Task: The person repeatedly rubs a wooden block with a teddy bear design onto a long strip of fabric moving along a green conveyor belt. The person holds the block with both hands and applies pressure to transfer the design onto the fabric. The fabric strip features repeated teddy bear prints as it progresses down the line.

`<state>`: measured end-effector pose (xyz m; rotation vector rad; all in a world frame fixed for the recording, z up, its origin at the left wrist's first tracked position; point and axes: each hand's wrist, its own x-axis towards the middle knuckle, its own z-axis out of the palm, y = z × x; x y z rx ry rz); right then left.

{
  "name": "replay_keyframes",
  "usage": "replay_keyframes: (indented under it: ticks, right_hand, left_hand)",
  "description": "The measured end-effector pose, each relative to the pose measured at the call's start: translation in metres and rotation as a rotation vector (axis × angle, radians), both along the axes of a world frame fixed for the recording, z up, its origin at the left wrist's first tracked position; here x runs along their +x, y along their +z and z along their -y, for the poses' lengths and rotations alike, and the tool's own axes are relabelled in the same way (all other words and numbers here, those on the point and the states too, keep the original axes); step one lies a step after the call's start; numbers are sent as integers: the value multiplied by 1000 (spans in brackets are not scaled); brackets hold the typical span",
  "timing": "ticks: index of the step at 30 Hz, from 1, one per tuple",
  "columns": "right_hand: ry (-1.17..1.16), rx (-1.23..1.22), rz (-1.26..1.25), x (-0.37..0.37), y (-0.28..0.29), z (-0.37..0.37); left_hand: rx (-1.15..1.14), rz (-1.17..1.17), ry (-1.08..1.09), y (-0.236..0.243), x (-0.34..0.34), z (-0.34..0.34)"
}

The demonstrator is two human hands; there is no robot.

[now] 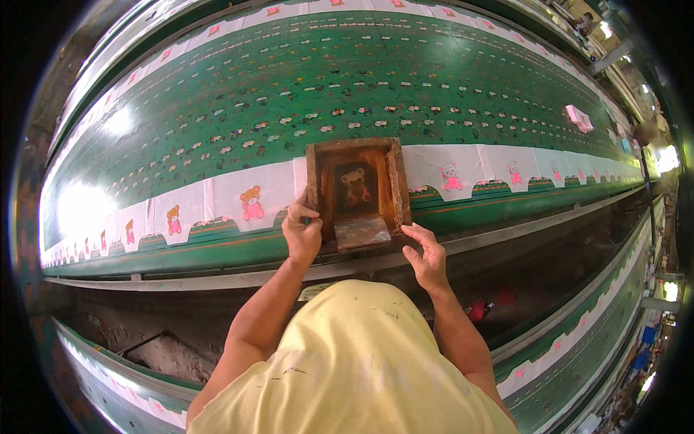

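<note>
Along the left side of the wooden frame (313, 172), the left hand (302, 230) is curled; whether it pinches anything, I cannot tell. By the frame's near right corner, the right hand (428, 259) has thumb and fingers apart. Inside the frame shows a bear pattern (355, 186); bear-printed white cloths (279, 182) line its left and right, upon the green table (238, 254) beneath it.

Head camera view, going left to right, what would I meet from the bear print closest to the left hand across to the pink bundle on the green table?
Orange-and-pink bear print → left hand → wooden printing frame → right hand → pink bundle.
</note>
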<state>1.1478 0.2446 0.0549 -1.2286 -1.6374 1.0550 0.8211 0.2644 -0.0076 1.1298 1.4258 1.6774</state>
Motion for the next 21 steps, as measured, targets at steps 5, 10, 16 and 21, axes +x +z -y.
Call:
replay_keyframes:
  ticks: [5,10,16,21]
  right_hand:
    - [74,34,5,15,4,-6]
    - [43,281,189,6,21,-14]
    - [327,481,412,-28,48,-29]
    - [458,519,582,-51,48,-45]
  left_hand:
    - [-89,146,-18,1,1,-3]
    - [-100,256,6,6,7,-6]
    - [-105,205,13,5,8,-8]
    - [-88,200,17,0,9,-7]
